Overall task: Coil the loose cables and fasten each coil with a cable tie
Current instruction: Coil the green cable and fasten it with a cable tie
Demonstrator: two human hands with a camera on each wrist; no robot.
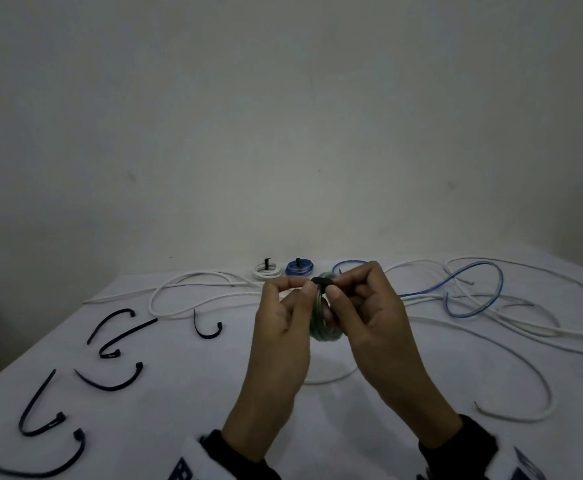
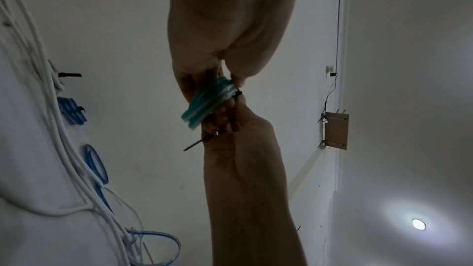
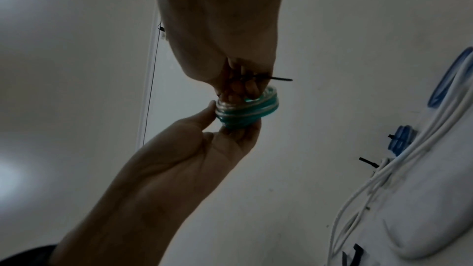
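Both hands are up above the white table [image 1: 352, 427], the left hand [image 1: 283, 327] with fingers [image 1: 305, 292] curled round the green cable coil [image 1: 321, 327], and the right hand [image 1: 366, 306] pinching the black cable tie [image 1: 322, 281] wrapped over the top of that coil, its thin tail poking out past the right fingers [image 3: 249, 87] in the right wrist view. Behind the hands, by the wall, sit a tied white coil [image 1: 267, 270] and a tied blue coil [image 1: 299, 267] side by side, loose white cables [image 1: 179, 299] and a loose blue cable [image 1: 473, 292] sprawl across the table, and spare black ties [image 1: 110, 379] lie scattered at the left
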